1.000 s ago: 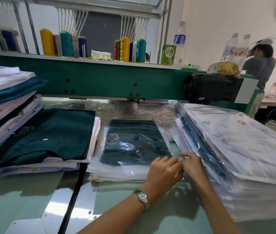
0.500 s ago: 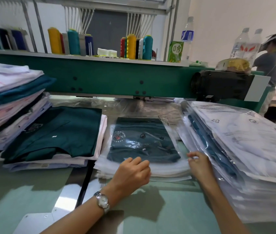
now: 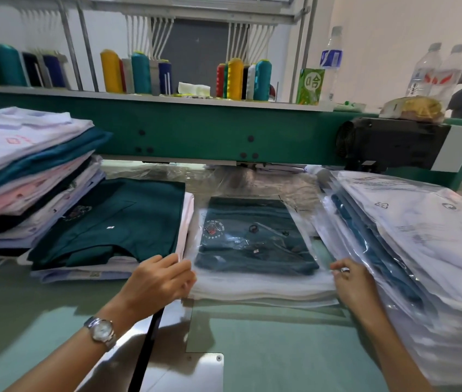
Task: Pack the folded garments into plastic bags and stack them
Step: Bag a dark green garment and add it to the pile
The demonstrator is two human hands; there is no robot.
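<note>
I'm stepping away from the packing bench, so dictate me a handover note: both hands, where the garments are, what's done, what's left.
Left hand: grips the near left corner of the bagged teal garment.
Right hand: pinches its near right corner.
Done: that garment is bagged; packed stack lies to its right.
To do: probably move it onto that stack, then bag the folded garments on the left.

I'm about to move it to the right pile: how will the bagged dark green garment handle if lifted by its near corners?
Probably floppy: the bagged garment is soft folded cloth, so its middle should sag between the left hand and right hand. Likely slippery: glossy film lies on a pile of plastic bags, so it may slide.
</note>
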